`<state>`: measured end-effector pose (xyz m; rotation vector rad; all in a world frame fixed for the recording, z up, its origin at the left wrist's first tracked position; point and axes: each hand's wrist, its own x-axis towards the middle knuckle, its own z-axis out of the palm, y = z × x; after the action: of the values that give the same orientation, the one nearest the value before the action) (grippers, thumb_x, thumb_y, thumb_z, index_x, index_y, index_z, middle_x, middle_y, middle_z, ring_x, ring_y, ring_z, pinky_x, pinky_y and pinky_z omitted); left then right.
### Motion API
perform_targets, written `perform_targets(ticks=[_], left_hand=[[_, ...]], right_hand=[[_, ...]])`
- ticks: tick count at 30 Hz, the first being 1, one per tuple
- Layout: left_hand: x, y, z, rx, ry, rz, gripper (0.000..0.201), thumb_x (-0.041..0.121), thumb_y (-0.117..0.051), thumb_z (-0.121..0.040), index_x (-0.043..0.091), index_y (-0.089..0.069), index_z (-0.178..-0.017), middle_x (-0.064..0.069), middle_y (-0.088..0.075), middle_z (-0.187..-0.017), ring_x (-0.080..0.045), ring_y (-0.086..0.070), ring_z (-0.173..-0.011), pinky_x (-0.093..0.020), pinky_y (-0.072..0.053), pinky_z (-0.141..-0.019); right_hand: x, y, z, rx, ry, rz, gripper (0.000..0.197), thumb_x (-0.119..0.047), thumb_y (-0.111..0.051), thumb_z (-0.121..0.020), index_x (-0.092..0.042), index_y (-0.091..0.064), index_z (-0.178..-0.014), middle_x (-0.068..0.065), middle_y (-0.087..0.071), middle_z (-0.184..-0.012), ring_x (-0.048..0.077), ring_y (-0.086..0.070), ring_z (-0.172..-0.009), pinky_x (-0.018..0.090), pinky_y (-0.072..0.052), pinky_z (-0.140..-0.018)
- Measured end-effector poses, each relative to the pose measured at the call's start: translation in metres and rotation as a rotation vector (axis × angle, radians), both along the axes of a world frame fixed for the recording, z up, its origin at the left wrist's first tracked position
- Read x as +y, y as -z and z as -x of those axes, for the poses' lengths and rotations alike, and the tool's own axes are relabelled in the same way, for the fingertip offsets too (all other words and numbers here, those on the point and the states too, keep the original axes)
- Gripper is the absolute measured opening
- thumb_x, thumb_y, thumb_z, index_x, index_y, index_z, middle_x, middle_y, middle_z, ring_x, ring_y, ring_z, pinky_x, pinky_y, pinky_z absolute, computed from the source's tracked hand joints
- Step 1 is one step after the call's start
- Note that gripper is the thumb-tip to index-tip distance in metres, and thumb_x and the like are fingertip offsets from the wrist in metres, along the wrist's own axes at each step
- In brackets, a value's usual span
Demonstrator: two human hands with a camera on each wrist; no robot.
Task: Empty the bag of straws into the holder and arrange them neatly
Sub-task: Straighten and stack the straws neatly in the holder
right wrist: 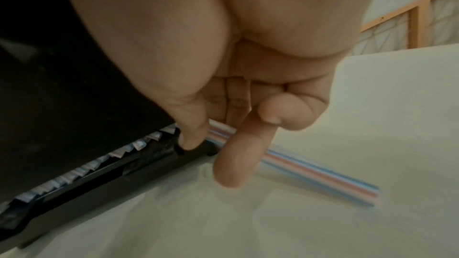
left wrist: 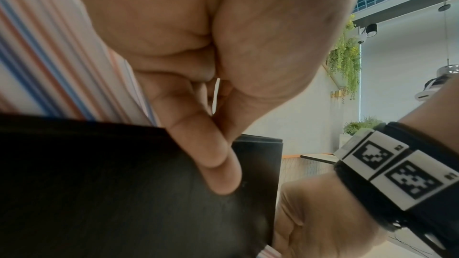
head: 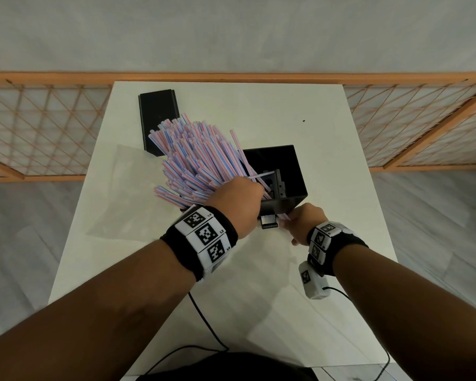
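Observation:
A black open-topped holder (head: 291, 160) stands mid-table. My left hand (head: 238, 204) grips a thick bunch of pink-and-blue striped straws (head: 198, 158) at the lower end, by the holder's near-left corner. The bunch fans up and away to the left. In the left wrist view the curled fingers (left wrist: 208, 154) lie against the holder's black wall (left wrist: 99, 193), with the straws (left wrist: 37, 46) beside them. My right hand (head: 302, 222) is at the holder's front base. There its thumb (right wrist: 190, 138) touches the black lip (right wrist: 124, 166) and it pinches a few straws (right wrist: 323, 174) that trail onto the table.
A black lid (head: 157, 119) lies flat at the back left of the white table (head: 327, 127). The clear bag (head: 116, 193) lies flattened left of the holder. Black cables (head: 204, 320) run over the near table. A wooden lattice screen (head: 39, 127) stands behind the table.

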<state>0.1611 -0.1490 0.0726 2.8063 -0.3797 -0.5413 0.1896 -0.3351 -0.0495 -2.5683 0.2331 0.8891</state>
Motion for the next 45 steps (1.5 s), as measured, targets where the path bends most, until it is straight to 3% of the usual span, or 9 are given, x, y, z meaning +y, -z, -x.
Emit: perform_targets(ticks=[4,11,18,24,29,34,39,42,45], left_hand=[[0.000,0.000,0.000,0.001,0.017,-0.021,0.016,0.006,-0.060,-0.091,0.017,-0.049,-0.091,-0.004,-0.045,-0.091,-0.022,-0.047,-0.083,-0.031,-0.043,-0.070],[0.000,0.003,0.000,-0.002,0.018,-0.025,0.016,0.005,-0.060,-0.091,0.009,-0.060,-0.107,-0.005,-0.047,-0.093,-0.025,-0.055,-0.089,-0.034,-0.051,-0.078],[-0.002,0.000,0.001,0.007,0.036,-0.047,0.017,0.004,-0.058,-0.092,0.008,-0.060,-0.109,-0.010,-0.057,-0.103,-0.028,-0.060,-0.098,-0.033,-0.047,-0.075],[0.000,0.002,0.002,-0.014,0.010,0.013,0.017,0.011,-0.062,-0.093,0.011,-0.058,-0.110,-0.007,-0.055,-0.107,-0.025,-0.058,-0.103,-0.033,-0.051,-0.082],[-0.002,-0.004,-0.002,-0.138,-0.036,0.215,0.036,0.039,-0.063,-0.094,0.010,-0.056,-0.114,-0.005,-0.056,-0.107,-0.025,-0.056,-0.100,-0.042,-0.051,-0.085],[0.002,-0.002,-0.008,-0.148,-0.089,0.312,0.035,0.033,-0.068,-0.092,0.006,-0.061,-0.113,-0.010,-0.064,-0.104,-0.026,-0.060,-0.098,-0.037,-0.051,-0.084],[0.014,0.002,-0.007,-0.231,-0.195,0.428,0.027,0.027,-0.067,-0.094,0.005,-0.066,-0.111,-0.009,-0.069,-0.102,-0.023,-0.064,-0.095,-0.027,-0.049,-0.079],[0.015,-0.012,-0.004,-0.301,-0.274,0.586,0.028,0.041,-0.066,-0.094,0.014,-0.071,-0.094,0.001,-0.070,-0.088,-0.011,-0.063,-0.080,-0.020,-0.045,-0.066],[0.018,-0.032,-0.002,-0.338,-0.233,0.642,0.040,0.054,-0.060,-0.091,0.017,-0.073,-0.094,0.007,-0.070,-0.089,-0.007,-0.063,-0.083,-0.019,-0.047,-0.073]], right_hand=[[-0.006,0.000,0.005,0.051,-0.045,0.062,0.019,-0.028,-0.061,-0.089,-0.013,-0.072,-0.087,0.003,-0.075,-0.077,0.015,-0.072,-0.056,0.025,-0.058,-0.071],[0.000,-0.008,0.004,-0.010,-0.039,-0.007,0.018,-0.034,-0.070,-0.087,-0.022,-0.059,-0.080,-0.004,-0.068,-0.078,0.011,-0.068,-0.049,0.021,-0.047,-0.050],[0.001,-0.009,0.011,0.094,-0.119,0.101,0.006,-0.012,-0.058,-0.087,-0.012,-0.063,-0.084,0.006,-0.072,-0.074,0.017,-0.071,-0.055,0.024,-0.057,-0.059],[0.000,-0.027,0.024,0.258,-0.261,0.260,0.026,-0.010,-0.050,-0.090,-0.001,-0.061,-0.112,0.013,-0.064,-0.100,0.033,-0.069,-0.100,0.035,-0.056,-0.081],[0.016,-0.045,0.028,0.316,-0.278,0.141,0.019,-0.006,-0.041,-0.080,-0.005,-0.058,-0.073,0.011,-0.065,-0.067,0.027,-0.065,-0.053,0.029,-0.056,-0.053],[0.015,-0.045,0.031,0.318,-0.350,0.130,0.020,-0.006,-0.044,-0.078,-0.003,-0.063,-0.074,0.010,-0.070,-0.071,0.028,-0.064,-0.053,0.035,-0.060,-0.064],[0.011,-0.054,0.035,0.175,-0.498,0.058,0.017,-0.019,-0.048,-0.087,-0.010,-0.062,-0.089,0.007,-0.070,-0.092,0.028,-0.066,-0.090,0.038,-0.055,-0.085],[0.013,-0.068,0.039,0.071,-0.406,-0.138,0.022,-0.024,-0.047,-0.093,-0.018,-0.053,-0.072,0.001,-0.059,-0.073,0.024,-0.057,-0.074,0.039,-0.049,-0.077],[0.018,-0.096,0.040,-0.016,-0.308,-0.428,0.023,-0.029,-0.047,-0.083,-0.025,-0.043,-0.061,-0.012,-0.045,-0.052,0.008,-0.040,-0.051,0.032,-0.036,-0.059]])
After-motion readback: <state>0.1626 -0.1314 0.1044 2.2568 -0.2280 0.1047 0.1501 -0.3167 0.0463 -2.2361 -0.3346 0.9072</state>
